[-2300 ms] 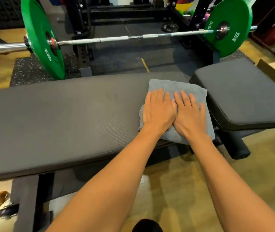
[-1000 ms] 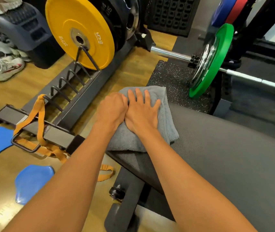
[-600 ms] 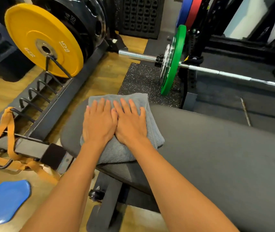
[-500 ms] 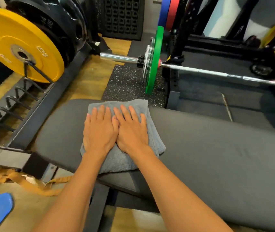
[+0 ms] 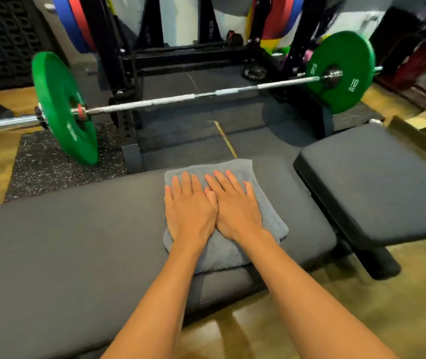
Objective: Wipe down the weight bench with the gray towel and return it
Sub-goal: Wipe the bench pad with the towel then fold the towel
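Both palms are down flat at frame centre: the left hand (image 5: 190, 212) and right hand (image 5: 235, 209) press side by side, fingers extended, gripping nothing. The gray towel (image 5: 222, 251) lies folded beneath them on the long pad of the bench (image 5: 77, 244).

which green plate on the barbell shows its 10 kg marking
The round green weight plate at the barbell's right end; its face shows "10 KG", while the left green plate stands nearly edge-on.
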Available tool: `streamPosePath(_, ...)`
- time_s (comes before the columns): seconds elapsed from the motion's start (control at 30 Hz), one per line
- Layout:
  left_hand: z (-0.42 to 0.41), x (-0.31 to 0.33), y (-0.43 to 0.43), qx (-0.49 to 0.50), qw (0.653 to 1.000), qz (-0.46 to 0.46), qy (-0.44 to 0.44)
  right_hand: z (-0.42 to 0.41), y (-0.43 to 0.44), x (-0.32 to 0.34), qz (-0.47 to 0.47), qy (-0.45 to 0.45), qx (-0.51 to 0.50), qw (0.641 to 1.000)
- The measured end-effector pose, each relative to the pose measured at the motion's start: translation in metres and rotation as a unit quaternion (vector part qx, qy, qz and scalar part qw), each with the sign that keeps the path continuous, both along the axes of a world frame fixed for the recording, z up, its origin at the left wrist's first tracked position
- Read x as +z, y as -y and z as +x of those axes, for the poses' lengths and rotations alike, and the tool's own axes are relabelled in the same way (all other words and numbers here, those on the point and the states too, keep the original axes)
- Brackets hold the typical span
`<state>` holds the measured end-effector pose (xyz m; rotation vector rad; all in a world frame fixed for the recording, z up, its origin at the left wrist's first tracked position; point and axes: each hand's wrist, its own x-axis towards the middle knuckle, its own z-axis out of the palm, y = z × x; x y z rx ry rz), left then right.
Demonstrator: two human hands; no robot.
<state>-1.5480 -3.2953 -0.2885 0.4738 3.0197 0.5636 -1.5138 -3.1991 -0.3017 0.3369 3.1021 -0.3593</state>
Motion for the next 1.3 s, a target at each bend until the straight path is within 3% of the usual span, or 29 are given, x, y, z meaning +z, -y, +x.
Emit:
streamPosePath(0.13, 0.02, -0.001, -0.079, -0.031, 0.999, 0.007, 0.007, 0.029, -0.077, 0.0, 0.017, -0.004, -0.044, 0.999)
streamPosePath(0.27, 0.021, 0.012, -0.098, -0.063, 0.995, 0.054, 0.046, 0.033, -0.101, 0.009, 0.001, -0.009, -0.061, 0.998)
streamPosePath(0.43, 0.036, 0.013, -0.06, 0.028, 0.997, 0.053, 0.049, 0.039, -0.085, 0.012, 0.023, -0.043, -0.26, 0.964)
streamPosePath(0.5, 0.045, 0.012, -0.064, 0.031, 0.997, 0.056, 0.039, 0.038, -0.081, 0.012, 0.052, -0.06, -0.294, 0.952)
streamPosePath(0.67, 0.04, 0.009, -0.072, 0.023, 0.985, 0.155, 0.067, 0.03, -0.081, 0.011, 0.041, -0.141, -0.27, 0.951)
streamPosePath(0.9, 0.041, 0.012, -0.096, 0.081, 0.951, 0.296, 0.047, 0.036, -0.099, 0.023, -0.104, -0.171, -0.214, 0.956)
streamPosePath(1.0, 0.048, 0.038, -0.14, 0.087, 0.922, 0.377, 0.003, 0.039, -0.147, 0.051, -0.163, -0.238, -0.206, 0.935)
streamPosePath(1.1, 0.054, 0.066, -0.21, 0.057, 0.899, 0.434, 0.003, 0.045, -0.228, 0.084, -0.164, -0.292, -0.205, 0.92)
streamPosePath(1.17, 0.057, 0.067, -0.254, 0.045, 0.922, 0.381, 0.057, 0.053, -0.284, 0.092, -0.107, -0.207, -0.208, 0.95)
streamPosePath(1.23, 0.064, 0.051, -0.283, 0.049, 0.974, 0.192, 0.11, 0.064, -0.318, 0.08, -0.026, -0.013, -0.196, 0.98)
streamPosePath(1.3, 0.071, 0.033, -0.301, 0.001, 0.992, 0.076, 0.098, 0.076, -0.325, 0.052, -0.017, 0.103, -0.165, 0.981)
